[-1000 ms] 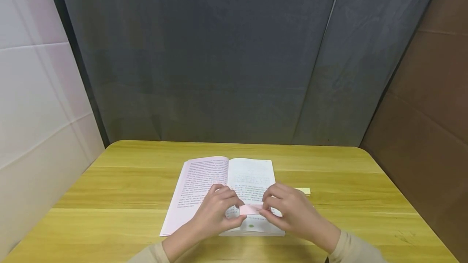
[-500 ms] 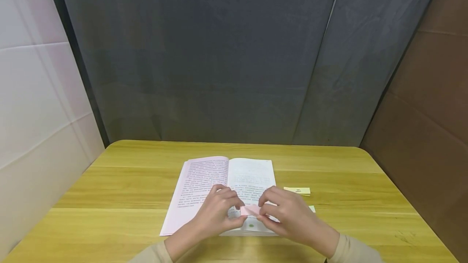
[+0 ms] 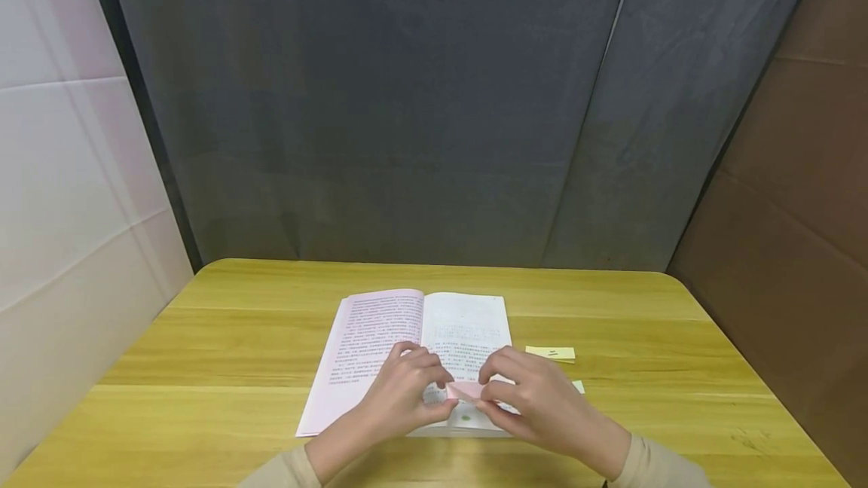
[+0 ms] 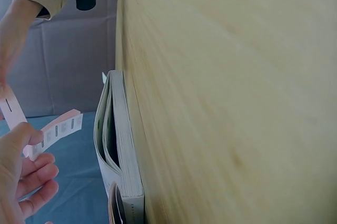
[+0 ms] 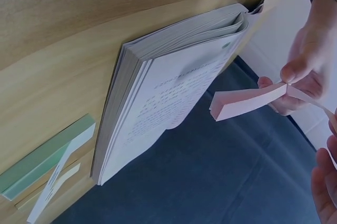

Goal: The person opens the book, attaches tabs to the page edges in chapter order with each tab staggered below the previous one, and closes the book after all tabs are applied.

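Above the lower right page of an open book (image 3: pixel 468 318), both hands hold pink sticky notes. My left hand (image 3: pixel 400 390) pinches a thin pink pad (image 5: pixel 242 103) between thumb and forefinger; its underside shows printed white paper in the left wrist view. My right hand (image 3: pixel 536 401) pinches the free end of the pad's top pink strip (image 4: pixel 13 109), which carries a short dark stroke. That strip bends away from the pad and still meets it at my left fingertips. Part of the strip is hidden behind the right fingers in the head view.
Right of the book, a yellow sticky-note pad (image 3: pixel 552 354) with dark strokes lies on the wooden table (image 3: pixel 237 345). A green pad (image 5: pixel 47 158) lies closer to me, mostly covered by my right hand in the head view. A dark cloth (image 3: pixel 407 111) hangs behind the table.
My right hand has shifted slightly left and down, uncovering more of the yellow pad and a corner of the green one. The left hand has stayed nearly still.
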A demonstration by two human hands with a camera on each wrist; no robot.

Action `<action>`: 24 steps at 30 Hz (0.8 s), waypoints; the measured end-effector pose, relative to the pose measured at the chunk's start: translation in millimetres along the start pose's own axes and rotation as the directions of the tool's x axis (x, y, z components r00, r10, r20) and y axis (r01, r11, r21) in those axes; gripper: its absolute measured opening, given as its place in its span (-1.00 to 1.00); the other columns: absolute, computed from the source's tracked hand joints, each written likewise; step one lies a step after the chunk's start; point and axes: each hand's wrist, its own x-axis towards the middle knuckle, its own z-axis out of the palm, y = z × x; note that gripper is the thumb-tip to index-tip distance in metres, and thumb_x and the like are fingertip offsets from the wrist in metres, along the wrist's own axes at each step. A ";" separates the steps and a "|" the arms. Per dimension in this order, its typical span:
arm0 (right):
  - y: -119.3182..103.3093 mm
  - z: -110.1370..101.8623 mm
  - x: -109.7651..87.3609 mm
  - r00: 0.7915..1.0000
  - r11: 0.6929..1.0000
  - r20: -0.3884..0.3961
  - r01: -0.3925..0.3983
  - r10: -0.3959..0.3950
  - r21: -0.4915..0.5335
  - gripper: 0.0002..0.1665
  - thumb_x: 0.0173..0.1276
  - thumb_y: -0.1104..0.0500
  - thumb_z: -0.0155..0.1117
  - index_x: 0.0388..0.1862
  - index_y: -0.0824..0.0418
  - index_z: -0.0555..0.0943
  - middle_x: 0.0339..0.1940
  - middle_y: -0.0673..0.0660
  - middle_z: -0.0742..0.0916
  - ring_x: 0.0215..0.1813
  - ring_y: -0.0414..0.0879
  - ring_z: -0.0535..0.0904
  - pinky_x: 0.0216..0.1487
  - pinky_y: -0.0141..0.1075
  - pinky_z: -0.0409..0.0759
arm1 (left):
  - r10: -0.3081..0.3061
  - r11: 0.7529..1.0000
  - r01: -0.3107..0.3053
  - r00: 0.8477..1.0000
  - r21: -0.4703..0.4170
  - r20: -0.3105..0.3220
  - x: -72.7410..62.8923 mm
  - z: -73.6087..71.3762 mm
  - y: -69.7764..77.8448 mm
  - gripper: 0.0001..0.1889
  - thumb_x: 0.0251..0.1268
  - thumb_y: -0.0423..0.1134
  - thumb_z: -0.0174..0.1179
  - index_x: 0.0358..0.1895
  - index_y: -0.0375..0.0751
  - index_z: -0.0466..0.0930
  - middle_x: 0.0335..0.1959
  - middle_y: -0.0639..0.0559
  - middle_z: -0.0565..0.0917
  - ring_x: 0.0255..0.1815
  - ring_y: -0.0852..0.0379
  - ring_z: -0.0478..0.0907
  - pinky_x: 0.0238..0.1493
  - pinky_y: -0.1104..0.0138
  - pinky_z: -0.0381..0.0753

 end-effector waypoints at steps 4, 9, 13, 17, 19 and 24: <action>0.6 -1.0 -1.1 1.000 1.000 0.001 -0.019 0.019 0.003 -0.86 0.13 0.16 0.21 -0.60 0.07 0.53 -0.34 -0.04 0.54 -0.31 -0.21 0.45 -0.32 -0.46 0.44 | -0.013 1.000 0.013 1.000 -0.003 0.022 -0.3 -0.8 0.3 -0.84 -0.17 -0.03 0.24 -0.52 0.00 0.62 -0.56 0.27 0.52 -0.43 0.31 0.45 -0.04 0.18 0.24; 2.7 -2.5 -3.2 0.998 0.998 -0.017 -0.055 0.055 0.015 -0.82 0.20 0.12 0.15 -0.59 0.07 0.54 -0.35 -0.05 0.53 -0.32 -0.22 0.44 -0.36 -0.47 0.43 | -0.025 1.000 0.024 0.998 0.010 0.051 -1.6 -2.6 0.1 -0.85 -0.17 -0.03 0.24 -0.53 0.01 0.61 -0.55 0.27 0.52 -0.43 0.30 0.44 -0.04 0.15 0.25; 8.4 -5.4 -5.6 0.993 0.993 -0.050 -0.108 0.110 0.045 -0.79 0.22 0.09 0.14 -0.60 0.06 0.52 -0.35 -0.07 0.53 -0.34 -0.24 0.43 -0.43 -0.51 0.41 | -0.020 0.999 0.019 0.998 0.030 0.065 -5.4 -6.2 -0.6 -0.85 -0.19 -0.03 0.25 -0.54 0.03 0.61 -0.53 0.27 0.52 -0.40 0.29 0.45 -0.05 0.15 0.27; 16.2 -8.7 -8.7 0.982 0.981 -0.052 -0.176 0.180 0.079 -0.80 0.21 0.07 0.16 -0.60 0.05 0.50 -0.35 -0.08 0.54 -0.32 -0.24 0.42 -0.44 -0.50 0.40 | 0.010 0.999 -0.012 0.998 0.041 0.059 -10.5 -11.9 -0.8 -0.83 -0.20 0.01 0.27 -0.52 0.05 0.60 -0.51 0.29 0.52 -0.37 0.29 0.46 -0.08 0.18 0.28; 19.8 -10.3 -10.5 0.976 0.973 -0.046 -0.208 0.213 0.100 -0.81 0.19 0.08 0.18 -0.60 0.05 0.50 -0.35 -0.08 0.54 -0.29 -0.23 0.43 -0.41 -0.48 0.42 | 0.029 0.999 -0.031 0.998 0.038 0.055 -13.5 -15.3 -0.2 -0.82 -0.20 0.02 0.27 -0.52 0.05 0.59 -0.51 0.31 0.52 -0.36 0.29 0.45 -0.07 0.19 0.27; 27.0 -13.5 -14.7 0.954 0.946 -0.010 -0.295 0.299 0.133 -0.83 0.16 0.10 0.20 -0.59 0.04 0.51 -0.34 -0.09 0.55 -0.27 -0.24 0.43 -0.36 -0.47 0.43 | 0.070 0.997 -0.070 0.996 0.007 0.057 -22.7 -24.2 3.9 -0.83 -0.18 0.00 0.28 -0.51 0.06 0.59 -0.51 0.34 0.48 -0.38 0.33 0.39 -0.05 0.19 0.25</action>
